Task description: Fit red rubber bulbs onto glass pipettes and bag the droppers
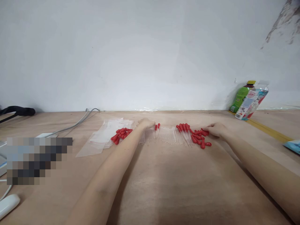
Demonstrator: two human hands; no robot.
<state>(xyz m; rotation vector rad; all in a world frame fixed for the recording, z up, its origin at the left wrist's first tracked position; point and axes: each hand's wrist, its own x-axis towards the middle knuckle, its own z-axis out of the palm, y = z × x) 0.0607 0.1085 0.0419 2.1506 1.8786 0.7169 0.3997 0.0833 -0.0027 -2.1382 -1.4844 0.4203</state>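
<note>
A row of clear glass dropper tubes point(167, 137) lies across the wooden table point(164, 181), some with red rubber bulbs. My left hand point(145, 123) reaches to the row's left end, fingers curled over a red-bulbed dropper point(156, 127); what it grips is hidden. My right hand point(216, 129) rests at the right end, fingers closed among a pile of loose red bulbs point(199, 137). Another heap of red bulbs point(120, 134) lies left of my left hand.
Clear plastic bags point(103, 137) lie at the left of the bulbs. Grey cables point(77, 123) run to a white device at the far left. A green bottle point(241, 95) and a clear bottle point(252, 103) lean on the white wall at the right.
</note>
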